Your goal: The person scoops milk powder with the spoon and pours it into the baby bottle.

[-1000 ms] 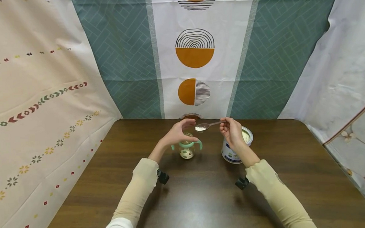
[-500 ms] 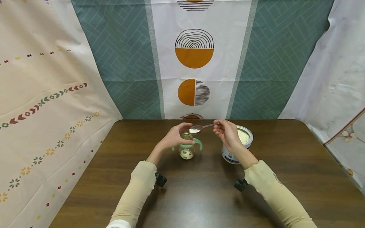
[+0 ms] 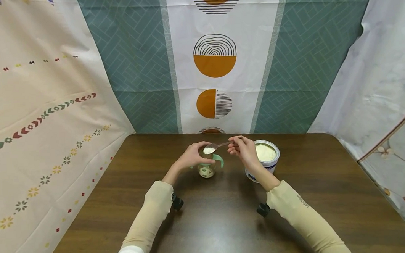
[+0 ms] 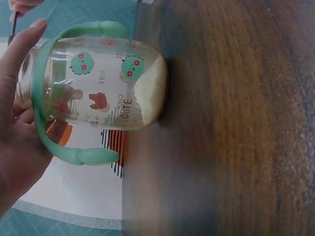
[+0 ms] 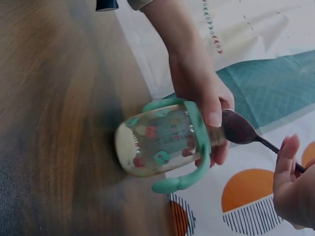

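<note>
- Gripped in the curled left hand (image 3: pixel 192 155), by the neck: green-handled bottle (image 4: pixel 103 78), upright at left on the table (image 3: pixel 207 225).
- Pinched by its handle in the right hand (image 3: pixel 245 150): spoon (image 5: pixel 238 129) of white powder (image 3: pixel 208 150), at the bottle's mouth; contact unclear.
- Legible on the bottle: "CUTE".
- At right, partly behind the right hand: open tin (image 3: pixel 272 165), lettering too small to read.
- Blurred on the right sleeve (image 3: pixel 300 213): dark writing.
</note>
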`<action>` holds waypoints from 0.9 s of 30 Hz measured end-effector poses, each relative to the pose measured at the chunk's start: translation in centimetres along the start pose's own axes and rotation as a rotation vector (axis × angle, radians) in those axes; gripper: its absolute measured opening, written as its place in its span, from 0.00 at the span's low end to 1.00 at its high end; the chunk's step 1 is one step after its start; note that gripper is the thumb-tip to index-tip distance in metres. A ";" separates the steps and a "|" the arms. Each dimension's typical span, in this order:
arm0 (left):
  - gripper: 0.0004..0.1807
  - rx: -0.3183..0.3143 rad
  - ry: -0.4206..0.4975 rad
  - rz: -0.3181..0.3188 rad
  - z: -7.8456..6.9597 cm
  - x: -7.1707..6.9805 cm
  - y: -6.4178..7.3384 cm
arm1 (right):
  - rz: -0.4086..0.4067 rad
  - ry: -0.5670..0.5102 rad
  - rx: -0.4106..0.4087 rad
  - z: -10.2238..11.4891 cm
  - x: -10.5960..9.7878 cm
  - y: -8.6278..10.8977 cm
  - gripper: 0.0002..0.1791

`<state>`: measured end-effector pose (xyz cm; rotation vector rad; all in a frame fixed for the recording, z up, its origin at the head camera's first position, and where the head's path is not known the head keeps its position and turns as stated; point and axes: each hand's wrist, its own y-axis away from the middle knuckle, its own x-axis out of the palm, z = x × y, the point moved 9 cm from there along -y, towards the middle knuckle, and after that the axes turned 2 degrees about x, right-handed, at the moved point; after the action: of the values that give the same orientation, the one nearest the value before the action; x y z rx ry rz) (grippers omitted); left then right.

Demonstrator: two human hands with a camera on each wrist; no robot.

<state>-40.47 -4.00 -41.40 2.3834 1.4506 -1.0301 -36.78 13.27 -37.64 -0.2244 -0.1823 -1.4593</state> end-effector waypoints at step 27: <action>0.31 -0.038 0.011 0.032 0.1 0.5 0.3 | 0.404 0.945 -0.861 2.4 6.4 6.1 0.10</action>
<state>-40.11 -3.90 -41.87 2.3812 1.4179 -0.9743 -30.04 8.30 -33.96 -0.2189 1.2078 -1.0273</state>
